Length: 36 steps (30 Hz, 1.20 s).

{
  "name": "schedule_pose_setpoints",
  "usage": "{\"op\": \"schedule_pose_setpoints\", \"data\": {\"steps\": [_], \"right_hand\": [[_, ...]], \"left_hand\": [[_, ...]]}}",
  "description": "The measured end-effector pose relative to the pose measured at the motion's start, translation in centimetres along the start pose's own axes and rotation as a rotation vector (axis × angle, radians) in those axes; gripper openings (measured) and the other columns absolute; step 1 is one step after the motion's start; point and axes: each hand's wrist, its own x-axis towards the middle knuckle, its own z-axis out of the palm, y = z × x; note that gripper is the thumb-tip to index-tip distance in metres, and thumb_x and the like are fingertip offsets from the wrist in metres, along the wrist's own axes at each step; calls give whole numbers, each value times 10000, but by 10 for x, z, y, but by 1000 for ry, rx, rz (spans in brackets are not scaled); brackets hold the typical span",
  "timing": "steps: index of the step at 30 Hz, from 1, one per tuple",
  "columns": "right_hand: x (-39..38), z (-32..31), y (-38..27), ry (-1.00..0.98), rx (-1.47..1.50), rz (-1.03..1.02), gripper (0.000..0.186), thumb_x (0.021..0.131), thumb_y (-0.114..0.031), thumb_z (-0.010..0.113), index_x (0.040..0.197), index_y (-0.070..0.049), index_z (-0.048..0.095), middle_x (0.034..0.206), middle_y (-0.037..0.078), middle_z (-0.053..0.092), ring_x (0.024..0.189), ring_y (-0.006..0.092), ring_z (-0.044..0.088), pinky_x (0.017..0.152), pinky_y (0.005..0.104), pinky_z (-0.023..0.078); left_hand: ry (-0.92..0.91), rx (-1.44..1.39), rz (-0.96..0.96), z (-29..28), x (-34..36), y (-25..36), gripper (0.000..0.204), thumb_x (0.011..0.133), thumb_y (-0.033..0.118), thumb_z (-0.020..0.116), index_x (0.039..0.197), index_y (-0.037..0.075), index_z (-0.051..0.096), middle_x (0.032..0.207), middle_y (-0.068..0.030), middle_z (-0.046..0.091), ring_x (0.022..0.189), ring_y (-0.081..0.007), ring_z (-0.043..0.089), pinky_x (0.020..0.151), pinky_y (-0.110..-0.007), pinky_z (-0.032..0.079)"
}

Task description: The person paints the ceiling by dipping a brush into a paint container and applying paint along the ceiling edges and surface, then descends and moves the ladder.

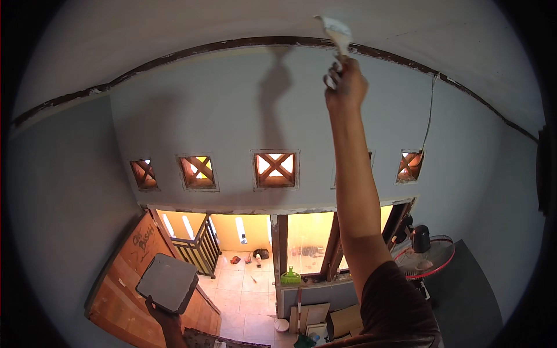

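Observation:
My right hand (346, 87) is raised high, its fingers wrapped round the handle of a paintbrush (339, 36). The brush is slightly blurred; its broad pale head points up in front of the ceiling, just past the dark trim (278, 41). Whether the bristles touch the ceiling, I cannot tell. Low on the left, my left hand (162, 316) grips a squarish dark tub (168, 283) from below and the side. A smooth grey surface, like paint, fills the tub. Most of the left fingers are hidden beneath it.
A grey-blue wall (214, 110) with several small crossed vents (275, 169) stands ahead. Below are an open wooden door (130, 278), a doorway to a tiled floor (243, 290), and a window. On the right stand a fan (426, 258), a green broom head (290, 275) and leaning boards (307, 316).

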Motion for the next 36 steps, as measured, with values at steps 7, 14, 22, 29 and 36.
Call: {"op": "schedule_pose_setpoints", "data": {"steps": [7,14,22,29,36], "right_hand": [[-53,-24,-34,-2,-11,-282,197,943,-140,557,990,31,643,634,-3,463,463,67,351,388,249,245],[6,-33,35,117,-69,137,152,911,-147,567,848,-12,594,609,12,457,448,97,353,395,262,255],[23,-6,14,14,220,328,149,948,-147,510,923,-6,556,625,-13,390,453,99,305,385,239,258],[-30,-52,-82,-188,370,109,241,960,-178,521,1023,39,604,616,-26,366,451,72,276,361,220,213],[-4,-112,-116,136,137,-147,260,953,-224,546,992,15,642,618,-31,397,473,71,319,389,218,220]], "left_hand": [[-31,-7,-19,8,-7,-2,678,921,533,531,1401,54,491,1348,-102,577,1206,-272,593,959,-398,513],[1,12,-8,21,-11,-2,686,917,527,532,1411,54,480,1340,-104,578,1193,-273,600,955,-397,514],[5,-14,-23,16,-10,1,681,911,520,545,1407,57,486,1341,-99,578,1191,-275,599,923,-401,530],[-44,34,-3,15,-9,-5,693,910,521,546,1419,58,470,1362,-115,560,1233,-290,568,974,-415,505],[-54,93,24,9,-8,-6,716,908,538,547,1428,53,457,1396,-136,532,1272,-316,535,1013,-456,477]]}}
